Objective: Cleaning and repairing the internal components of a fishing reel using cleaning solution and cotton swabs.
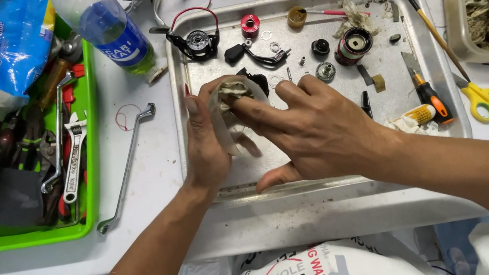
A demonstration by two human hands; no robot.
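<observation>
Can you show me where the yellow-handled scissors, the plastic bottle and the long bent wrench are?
Yellow-handled scissors [483,98]: head view, on the yellow finger loops.
Plastic bottle [109,28]: head view, on its blue label.
Long bent wrench [128,166]: head view, on the middle of its thin shaft.

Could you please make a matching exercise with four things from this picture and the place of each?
Things:
1. scissors
2. long wrench
3. red spool
4. worn rag

Places:
A. between the left hand and right hand
B. right of the metal tray
C. inside the tray, far side
D. between the green bin and the tray

Pairs: 1-B, 2-D, 3-C, 4-A
</observation>
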